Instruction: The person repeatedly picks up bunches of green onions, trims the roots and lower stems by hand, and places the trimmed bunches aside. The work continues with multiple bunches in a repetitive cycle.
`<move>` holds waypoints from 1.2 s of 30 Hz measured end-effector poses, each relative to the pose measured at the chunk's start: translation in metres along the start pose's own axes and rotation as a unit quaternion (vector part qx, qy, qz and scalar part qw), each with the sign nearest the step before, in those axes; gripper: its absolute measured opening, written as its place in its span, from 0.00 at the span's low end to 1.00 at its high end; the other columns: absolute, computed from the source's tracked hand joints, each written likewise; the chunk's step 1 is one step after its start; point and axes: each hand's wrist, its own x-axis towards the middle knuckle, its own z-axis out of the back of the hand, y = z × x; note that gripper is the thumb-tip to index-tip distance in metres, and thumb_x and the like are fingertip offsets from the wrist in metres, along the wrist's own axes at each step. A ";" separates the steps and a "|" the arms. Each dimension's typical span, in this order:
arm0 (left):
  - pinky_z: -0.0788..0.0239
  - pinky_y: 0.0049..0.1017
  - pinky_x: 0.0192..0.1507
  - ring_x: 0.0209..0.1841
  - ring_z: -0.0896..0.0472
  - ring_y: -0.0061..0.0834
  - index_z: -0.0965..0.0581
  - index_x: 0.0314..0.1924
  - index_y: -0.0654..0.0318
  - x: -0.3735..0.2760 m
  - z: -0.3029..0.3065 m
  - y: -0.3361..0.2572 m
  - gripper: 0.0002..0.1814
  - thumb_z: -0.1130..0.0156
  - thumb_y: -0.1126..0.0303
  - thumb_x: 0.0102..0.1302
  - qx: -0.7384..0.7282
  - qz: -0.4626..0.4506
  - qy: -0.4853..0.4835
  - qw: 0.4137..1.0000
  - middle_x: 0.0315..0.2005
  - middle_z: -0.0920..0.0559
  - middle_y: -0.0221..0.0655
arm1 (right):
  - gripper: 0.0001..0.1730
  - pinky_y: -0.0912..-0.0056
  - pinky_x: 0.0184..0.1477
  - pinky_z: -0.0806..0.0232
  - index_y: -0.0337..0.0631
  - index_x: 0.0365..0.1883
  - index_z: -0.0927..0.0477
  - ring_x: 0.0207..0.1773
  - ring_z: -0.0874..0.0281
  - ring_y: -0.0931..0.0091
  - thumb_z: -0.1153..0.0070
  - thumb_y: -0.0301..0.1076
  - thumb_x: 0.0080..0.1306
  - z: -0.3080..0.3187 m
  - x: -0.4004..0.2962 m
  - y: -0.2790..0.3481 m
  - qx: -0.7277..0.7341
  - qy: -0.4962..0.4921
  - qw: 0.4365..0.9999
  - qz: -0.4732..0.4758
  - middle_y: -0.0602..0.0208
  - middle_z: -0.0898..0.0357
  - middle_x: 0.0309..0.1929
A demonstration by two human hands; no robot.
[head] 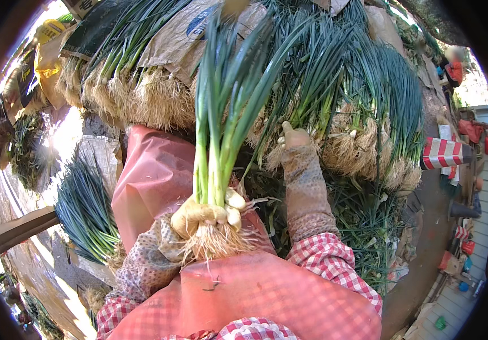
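My left hand (201,214), in what looks like a pale yellow glove, grips a bunch of green onions (212,170) just above the roots. The bunch stands upright over my lap, its pale roots (218,240) hanging below the fingers and its dark leaves fanning upward. Farther out, my right hand (296,138) reaches into the pile of green onions (320,85), at the level of their white bases. Its fingers are partly hidden among stems and roots, so whether they hold any cannot be told. A pink plastic apron (244,289) covers my lap and legs.
Rooted green onions (116,89) lie stacked at back left, partly under sacks (171,42). A separate bundle (86,212) rests at left near a wooden bar (21,231). Leaf scraps (358,216) litter the right side, near a striped traffic cone (444,153). A person (454,68) is far right.
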 end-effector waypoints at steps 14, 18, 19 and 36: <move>0.25 0.26 0.41 0.37 0.20 0.27 0.31 0.62 0.69 0.033 0.030 0.010 0.30 0.40 0.72 0.58 0.099 0.031 -0.140 0.985 0.33 0.19 0.34 | 0.20 0.69 0.46 0.26 0.34 0.54 0.23 0.41 0.20 0.72 0.39 0.30 0.65 0.002 -0.143 -0.035 0.354 0.359 0.848 0.165 0.62 0.17 0.40; 0.31 0.22 0.29 0.27 0.23 0.22 0.22 0.41 0.68 0.045 0.015 0.028 0.12 0.36 0.75 0.54 0.168 0.016 -0.218 0.961 0.28 0.20 0.32 | 0.17 0.73 0.44 0.26 0.31 0.52 0.23 0.39 0.19 0.74 0.45 0.34 0.70 -0.002 -0.119 -0.051 0.317 0.258 0.892 0.195 0.59 0.17 0.41; 0.29 0.24 0.28 0.27 0.21 0.25 0.23 0.40 0.69 0.045 0.025 0.034 0.11 0.37 0.76 0.56 0.170 -0.014 -0.220 0.960 0.27 0.20 0.33 | 0.14 0.76 0.35 0.27 0.31 0.43 0.21 0.30 0.21 0.77 0.48 0.35 0.72 0.004 -0.130 -0.037 0.322 0.278 0.891 0.157 0.62 0.17 0.33; 0.27 0.26 0.43 0.39 0.21 0.24 0.25 0.52 0.67 0.064 0.025 0.070 0.24 0.37 0.85 0.51 0.281 -0.109 -0.240 0.923 0.40 0.19 0.32 | 0.28 0.54 0.46 0.28 0.36 0.37 0.19 0.38 0.17 0.64 0.56 0.55 0.70 0.019 -0.081 -0.005 -0.347 0.088 0.908 0.216 0.51 0.17 0.33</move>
